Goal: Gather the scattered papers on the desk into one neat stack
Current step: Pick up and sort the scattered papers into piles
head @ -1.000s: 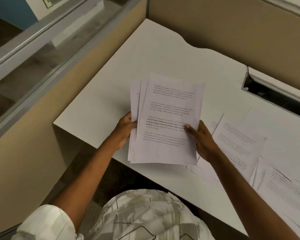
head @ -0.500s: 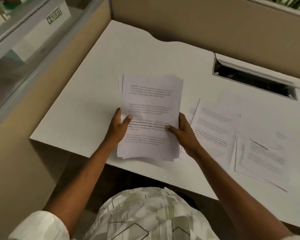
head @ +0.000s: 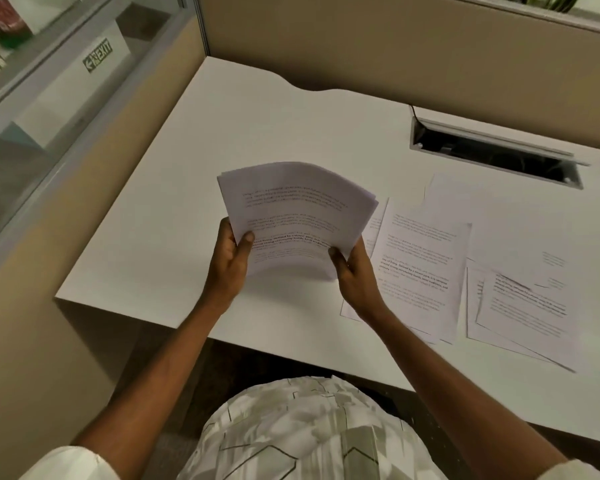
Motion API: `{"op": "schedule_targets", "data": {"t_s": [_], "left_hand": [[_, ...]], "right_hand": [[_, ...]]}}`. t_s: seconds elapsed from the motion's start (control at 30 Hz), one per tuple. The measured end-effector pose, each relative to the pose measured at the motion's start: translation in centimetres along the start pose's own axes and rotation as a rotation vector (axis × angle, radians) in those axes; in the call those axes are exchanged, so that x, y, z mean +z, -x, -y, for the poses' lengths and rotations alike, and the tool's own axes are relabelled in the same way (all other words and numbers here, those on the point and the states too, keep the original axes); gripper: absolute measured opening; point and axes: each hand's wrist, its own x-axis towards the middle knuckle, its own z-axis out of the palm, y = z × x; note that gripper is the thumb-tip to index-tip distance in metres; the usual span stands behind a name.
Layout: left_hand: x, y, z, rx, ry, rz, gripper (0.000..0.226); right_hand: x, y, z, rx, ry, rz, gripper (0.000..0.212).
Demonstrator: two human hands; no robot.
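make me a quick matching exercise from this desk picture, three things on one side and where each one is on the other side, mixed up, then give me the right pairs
1. held stack of papers
2. loose sheets
3. cable slot

A. recessed in the desk near the back partition
B. lying flat on the desk, to the right of the hands
C. gripped between the left hand and right hand, bowed upward

Pairs: 1-C, 2-B, 3-A

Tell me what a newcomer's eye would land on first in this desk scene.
First, the bowed stack of papers at centre, gripped at its lower corners by the left hand and right hand above the white desk. Next, the loose printed sheets spread flat to the right. Beyond those, the dark open cable slot by the partition stands out.
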Motion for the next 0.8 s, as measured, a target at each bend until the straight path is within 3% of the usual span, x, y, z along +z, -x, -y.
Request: {"op": "schedule_targets", "data": {"t_s": [0.17, 0.4, 0.53, 0.67, 0.8], "left_hand": [[0.8, 0.2, -0.9, 0.068, -0.003, -0.069, 0.046], [0.6, 0.5, 1.6, 0.034, -0.086, 0.012, 0.045], [0.5, 0.0, 1.8, 0.005, -0.174, -0.016, 0.050], [-0.6, -1.0, 1.8, 0.042, -0.227, 0.021, 0.042], [-2.1, -2.1, 2.7, -0.126, -0.093, 0.067, 0.026]], "right_hand": [[0.4, -0.3, 0.2, 0.001, -0.042, -0.049, 0.045], [1.0, -0.6, -1.1, 0.037, 0.059, 0.056, 0.047], [1.0, -0.7, -1.1, 0.081, 0.052, -0.008, 0.039], [-0.3, -0.9, -0.7, 0.133, 0.040, -0.029, 0.028], [-2.9, -0.8, -1.8, 0.256, -0.008, -0.070, 0.029]]}}
